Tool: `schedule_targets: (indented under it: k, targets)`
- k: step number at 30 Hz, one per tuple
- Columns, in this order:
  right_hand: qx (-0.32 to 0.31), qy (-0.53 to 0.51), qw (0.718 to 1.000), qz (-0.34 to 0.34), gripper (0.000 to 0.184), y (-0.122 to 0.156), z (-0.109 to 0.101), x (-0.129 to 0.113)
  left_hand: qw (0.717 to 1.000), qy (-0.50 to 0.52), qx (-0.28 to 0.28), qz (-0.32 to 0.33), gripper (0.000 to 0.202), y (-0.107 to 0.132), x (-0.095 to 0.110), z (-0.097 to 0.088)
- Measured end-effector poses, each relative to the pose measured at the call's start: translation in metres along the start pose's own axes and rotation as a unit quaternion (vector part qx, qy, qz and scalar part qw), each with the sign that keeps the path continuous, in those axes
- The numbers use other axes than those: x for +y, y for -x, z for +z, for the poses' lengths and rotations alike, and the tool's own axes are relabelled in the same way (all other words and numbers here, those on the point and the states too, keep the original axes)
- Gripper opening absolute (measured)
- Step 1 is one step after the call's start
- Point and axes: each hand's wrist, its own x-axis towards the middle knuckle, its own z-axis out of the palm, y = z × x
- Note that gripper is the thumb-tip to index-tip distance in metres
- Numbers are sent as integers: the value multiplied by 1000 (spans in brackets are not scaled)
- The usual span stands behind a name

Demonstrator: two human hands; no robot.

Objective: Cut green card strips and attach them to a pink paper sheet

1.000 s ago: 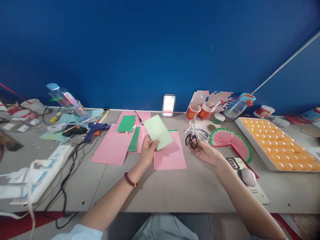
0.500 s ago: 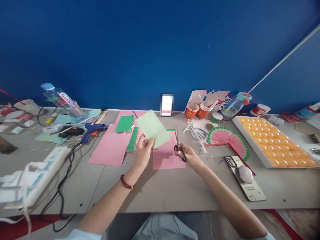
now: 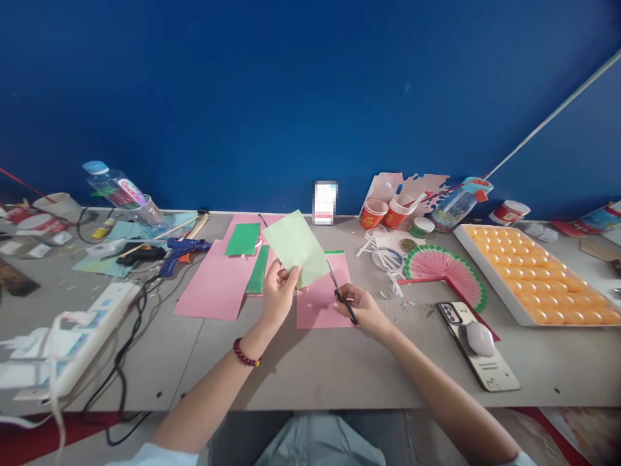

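My left hand (image 3: 277, 298) is closed on the lower edge of a light green paper sheet (image 3: 295, 247), held tilted above the table. My right hand (image 3: 363, 308) grips black-handled scissors (image 3: 342, 298), whose blades point up and left, the tips at the sheet's right edge. Beneath both hands lie pink paper sheets (image 3: 217, 279) with darker green pieces (image 3: 244, 239) on them. A dark red bead bracelet sits on my left wrist.
A blue glue gun (image 3: 182, 248), cables and a white power strip (image 3: 72, 336) lie at the left. A watermelon paper fan (image 3: 444, 270), a phone (image 3: 478, 346), red paper cups (image 3: 385, 213) and a tray of orange balls (image 3: 536, 273) sit at the right.
My right hand brought the scissors leftward from near the fan to the green sheet's right edge. The left hand kept holding the sheet, shifting slightly.
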Motion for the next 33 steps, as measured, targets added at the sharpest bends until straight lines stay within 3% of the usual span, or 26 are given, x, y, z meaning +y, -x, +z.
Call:
schedule_targets:
  k: [33]
  targets:
    - [40,-4,999,15,43,-5,4,11,999,-41,-13,2,40,-1,3,0]
